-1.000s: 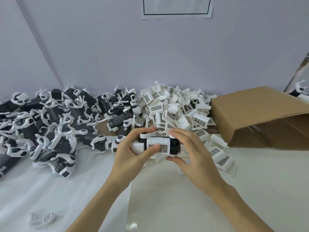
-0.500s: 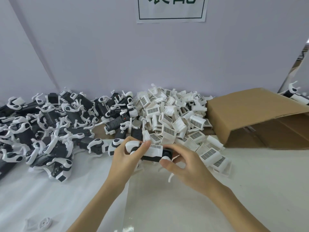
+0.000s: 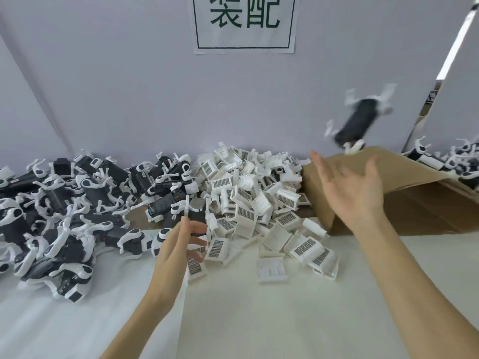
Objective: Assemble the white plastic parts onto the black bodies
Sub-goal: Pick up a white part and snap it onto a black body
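Observation:
A black body with white parts (image 3: pixel 359 120) is in mid-air, blurred, above the far edge of the cardboard box (image 3: pixel 404 200). My right hand (image 3: pixel 350 187) is raised in front of the box with fingers spread, holding nothing. My left hand (image 3: pixel 178 244) hovers open, edge-on, over the near side of the pile of white plastic parts (image 3: pixel 248 198). A heap of black bodies with white arms (image 3: pixel 64 211) covers the table's left side.
More black and white pieces (image 3: pixel 451 161) lie behind the box at the far right. A sign with green characters (image 3: pixel 245 22) hangs on the grey wall. The white table surface (image 3: pixel 259 320) stretches in front of the piles.
Both hands were gripping one black body with a white part. Now my right hand has let it go up and to the right, and it flies over the box. My left hand has opened.

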A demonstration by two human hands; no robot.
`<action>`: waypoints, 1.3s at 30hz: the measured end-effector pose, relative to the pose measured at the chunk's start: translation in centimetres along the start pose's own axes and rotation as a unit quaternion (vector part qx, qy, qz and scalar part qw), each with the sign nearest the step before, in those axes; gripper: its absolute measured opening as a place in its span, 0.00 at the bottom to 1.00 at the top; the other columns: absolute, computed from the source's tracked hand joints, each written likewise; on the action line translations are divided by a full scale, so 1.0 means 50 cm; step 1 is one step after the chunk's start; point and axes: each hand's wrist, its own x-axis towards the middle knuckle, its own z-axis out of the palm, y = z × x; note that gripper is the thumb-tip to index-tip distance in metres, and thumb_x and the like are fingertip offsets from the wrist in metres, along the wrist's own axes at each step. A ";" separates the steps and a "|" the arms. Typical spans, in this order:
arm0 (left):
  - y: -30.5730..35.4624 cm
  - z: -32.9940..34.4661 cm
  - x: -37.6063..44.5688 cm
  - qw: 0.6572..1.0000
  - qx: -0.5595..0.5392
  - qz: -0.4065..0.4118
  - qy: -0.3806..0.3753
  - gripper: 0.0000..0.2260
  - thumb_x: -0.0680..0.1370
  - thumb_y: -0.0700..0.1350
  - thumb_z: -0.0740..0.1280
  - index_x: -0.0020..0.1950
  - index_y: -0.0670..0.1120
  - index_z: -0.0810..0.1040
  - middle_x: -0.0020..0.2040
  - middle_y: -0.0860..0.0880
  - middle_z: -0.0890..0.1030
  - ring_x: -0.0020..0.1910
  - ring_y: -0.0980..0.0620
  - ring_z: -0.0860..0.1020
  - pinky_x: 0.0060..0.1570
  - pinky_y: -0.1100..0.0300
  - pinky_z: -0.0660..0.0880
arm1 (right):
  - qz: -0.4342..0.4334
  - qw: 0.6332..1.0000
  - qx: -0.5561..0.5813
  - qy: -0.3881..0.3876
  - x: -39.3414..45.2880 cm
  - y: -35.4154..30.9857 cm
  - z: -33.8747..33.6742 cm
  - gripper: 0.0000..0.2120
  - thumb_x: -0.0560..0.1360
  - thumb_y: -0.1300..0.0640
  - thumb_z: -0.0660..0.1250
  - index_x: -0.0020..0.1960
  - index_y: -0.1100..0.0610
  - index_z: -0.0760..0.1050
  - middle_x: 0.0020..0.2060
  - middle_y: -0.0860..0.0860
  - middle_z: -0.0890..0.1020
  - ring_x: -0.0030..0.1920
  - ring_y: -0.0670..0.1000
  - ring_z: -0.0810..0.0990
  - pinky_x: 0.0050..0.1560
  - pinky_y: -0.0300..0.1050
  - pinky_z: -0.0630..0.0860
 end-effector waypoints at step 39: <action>-0.016 0.009 0.040 0.992 0.003 0.116 0.048 0.16 0.86 0.57 0.59 0.52 0.49 0.80 0.68 0.51 0.78 0.67 0.45 0.76 0.63 0.50 0.69 | 0.123 0.903 -0.409 -0.047 -0.143 0.238 -0.103 0.26 0.76 0.45 0.72 0.71 0.54 0.74 0.58 0.60 0.85 0.60 0.59 0.85 0.56 0.52 0.83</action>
